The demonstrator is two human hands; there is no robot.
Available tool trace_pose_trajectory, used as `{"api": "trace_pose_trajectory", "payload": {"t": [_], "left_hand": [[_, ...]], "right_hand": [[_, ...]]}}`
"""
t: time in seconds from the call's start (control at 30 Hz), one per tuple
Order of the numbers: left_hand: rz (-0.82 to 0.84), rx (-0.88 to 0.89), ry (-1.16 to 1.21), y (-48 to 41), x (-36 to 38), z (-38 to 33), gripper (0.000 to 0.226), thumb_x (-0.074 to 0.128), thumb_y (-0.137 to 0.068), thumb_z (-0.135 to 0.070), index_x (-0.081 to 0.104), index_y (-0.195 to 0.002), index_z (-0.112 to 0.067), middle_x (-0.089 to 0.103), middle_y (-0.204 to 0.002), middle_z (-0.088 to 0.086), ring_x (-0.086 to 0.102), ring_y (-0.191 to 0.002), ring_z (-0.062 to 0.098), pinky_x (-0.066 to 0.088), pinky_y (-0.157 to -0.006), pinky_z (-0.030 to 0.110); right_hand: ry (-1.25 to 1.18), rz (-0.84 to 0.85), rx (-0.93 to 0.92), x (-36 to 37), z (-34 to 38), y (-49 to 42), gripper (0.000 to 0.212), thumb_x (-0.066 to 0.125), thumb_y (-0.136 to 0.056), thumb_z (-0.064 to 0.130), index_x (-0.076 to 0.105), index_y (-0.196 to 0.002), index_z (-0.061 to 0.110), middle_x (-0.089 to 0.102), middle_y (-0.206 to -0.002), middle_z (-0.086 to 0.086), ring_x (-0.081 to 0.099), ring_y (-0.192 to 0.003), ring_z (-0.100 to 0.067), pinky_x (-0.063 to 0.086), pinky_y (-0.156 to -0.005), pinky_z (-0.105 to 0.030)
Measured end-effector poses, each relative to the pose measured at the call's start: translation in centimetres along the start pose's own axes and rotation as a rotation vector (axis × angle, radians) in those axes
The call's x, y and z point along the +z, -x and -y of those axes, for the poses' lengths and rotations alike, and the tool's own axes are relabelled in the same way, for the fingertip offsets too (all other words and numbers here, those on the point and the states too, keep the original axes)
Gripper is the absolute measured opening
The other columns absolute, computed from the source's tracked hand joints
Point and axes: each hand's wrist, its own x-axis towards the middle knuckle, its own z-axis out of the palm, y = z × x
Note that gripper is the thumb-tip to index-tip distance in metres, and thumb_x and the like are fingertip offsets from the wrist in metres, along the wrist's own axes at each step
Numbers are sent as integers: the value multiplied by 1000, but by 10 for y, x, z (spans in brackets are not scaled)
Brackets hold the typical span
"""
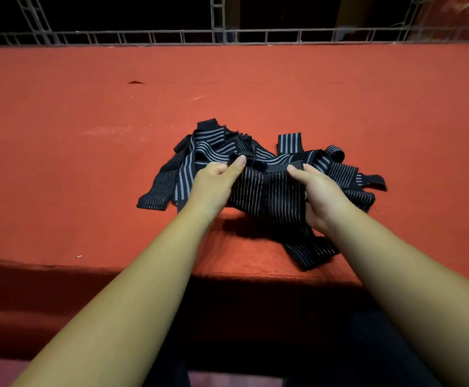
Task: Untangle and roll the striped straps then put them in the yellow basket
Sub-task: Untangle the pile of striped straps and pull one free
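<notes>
Fingers of both hands, left hand (213, 182) and right hand (318, 191), pinch one wide black pinstriped elastic strap (267, 191) above a still-tangled heap of black-and-grey striped straps (216, 148) on the red cloth-covered table (88, 163); nothing rolled, no yellow basket visible

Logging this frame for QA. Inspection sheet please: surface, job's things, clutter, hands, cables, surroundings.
Surface: red cloth-covered table, flat, with its front edge near the person.
Job's things: black straps with grey stripes lie in a tangled pile, none rolled; one strap end lies by the front edge. The yellow basket is not in view.
Clutter: pale speck near the front edge; dark mark further back.
Hands: left hand and right hand both grip the wide fine-striped black strap between them.
Cables: nothing seen.
Surroundings: grey metal grille behind the table, dark beyond it.
</notes>
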Motion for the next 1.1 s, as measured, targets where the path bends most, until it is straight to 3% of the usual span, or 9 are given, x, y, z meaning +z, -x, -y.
{"api": "trace_pose_trajectory", "payload": {"t": [0.1,0.23,0.37,0.47,0.57,0.67,0.83,0.97,1.1], "left_hand": [[-4,-62,202,0,6,-11,47,73,-99,-48,68,-63,-20,72,-69,-8,67,-63,10,53,-66,30],[-11,-95,409,1,12,-20,10,84,-92,-26,77,-91,-19,81,-104,12,79,-95,27,63,-91,48],[-58,-46,303,-4,12,-25,34,92,-72,-44,79,-103,-39,73,-130,11,70,-127,29,56,-109,54],[-78,-36,285,-3,11,-34,14,88,-86,-32,85,-98,-27,78,-116,18,76,-114,32,62,-99,52],[-151,-20,246,-6,8,-41,3,82,-96,-23,83,-94,-26,80,-104,13,78,-96,28,65,-83,45],[-179,15,198,-15,2,-46,7,76,-100,-29,81,-95,-31,79,-103,4,74,-98,25,61,-89,49],[6,54,283,-21,0,-63,18,64,-101,-28,80,-102,-37,76,-122,14,73,-116,37,62,-94,56],[-30,102,265,-27,1,-76,22,70,-100,-15,71,-110,-35,76,-117,6,75,-98,24,60,-70,38],[-192,109,188,-30,-2,-85,27,69,-96,-11,56,-110,-29,67,-113,-2,67,-93,20,59,-85,48]], "right_hand": [[-68,51,-30,7,14,7,27,59,-107,13,66,-133,7,80,-112,-11,80,-99,-28,66,-73,-39],[-197,29,-42,11,26,11,23,56,-107,18,70,-123,8,79,-107,-12,79,-95,-31,67,-70,-44],[-220,92,-40,15,29,15,20,59,-106,19,70,-121,10,80,-106,-13,80,-95,-33,67,-77,-49],[-96,120,-83,22,27,12,44,69,-102,20,61,-143,6,76,-127,-18,77,-110,-33,65,-85,-48],[107,129,-155,29,29,13,22,65,-106,19,73,-124,8,79,-117,-16,77,-101,-28,64,-81,-38],[176,109,-220,32,32,9,18,66,-107,21,74,-119,12,80,-117,-17,77,-97,-26,63,-82,-38],[353,110,-301,38,40,10,33,77,-95,41,77,-120,20,79,-124,-9,75,-119,-33,54,-111,-59],[370,94,-406,46,53,12,15,68,-106,22,77,-114,13,81,-113,-10,77,-106,-26,58,-104,-50],[382,163,-429,58,67,14,14,61,-109,14,73,-114,10,79,-107,-7,73,-100,-20,57,-95,-42]]}}
